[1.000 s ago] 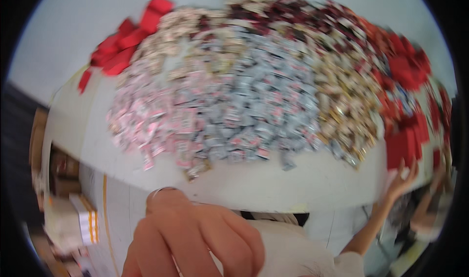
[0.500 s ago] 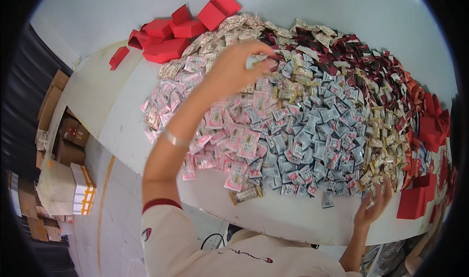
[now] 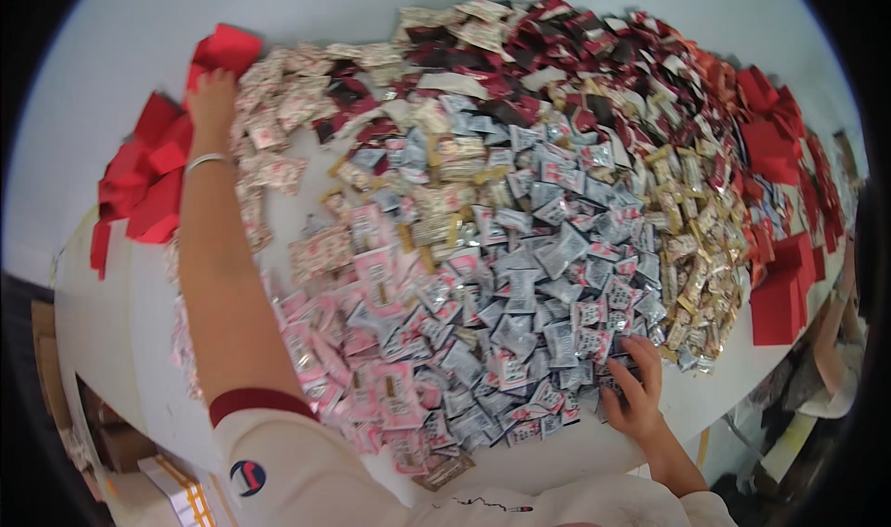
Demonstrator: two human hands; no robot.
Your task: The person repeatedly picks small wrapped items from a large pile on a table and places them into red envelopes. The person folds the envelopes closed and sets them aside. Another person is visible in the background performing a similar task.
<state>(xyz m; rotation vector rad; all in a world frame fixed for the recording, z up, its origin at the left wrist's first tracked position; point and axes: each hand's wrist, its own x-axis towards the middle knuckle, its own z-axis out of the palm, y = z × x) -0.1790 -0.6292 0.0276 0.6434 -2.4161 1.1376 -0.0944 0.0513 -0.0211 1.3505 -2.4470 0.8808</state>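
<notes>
My left hand (image 3: 213, 103) reaches far to the left, its fingers bent over the near edge of an open red box (image 3: 225, 48). Part of its grip is hidden behind the back of the hand. My right hand (image 3: 635, 392) rests at the near edge of the heap, fingers apart and slightly curved, touching small grey-blue packets (image 3: 561, 337). Nothing is visibly held in it. Pink packets (image 3: 385, 388) lie left of these, and gold-ended wrapped bars (image 3: 698, 248) lie to their right.
More red boxes (image 3: 148, 169) are stacked at the left, others (image 3: 780, 290) at the right. Cream patterned packets (image 3: 278, 109) and dark red packets (image 3: 566, 44) lie along the wall (image 3: 371, 2). Another person's arm (image 3: 833, 341) shows at the right edge. Cartons (image 3: 176, 490) stand below the white table (image 3: 139, 341).
My left hand has moved from above the dark red packets leftward onto the red box. My right hand has shifted from near the gold-ended bars to the grey-blue packets. The view has turned.
</notes>
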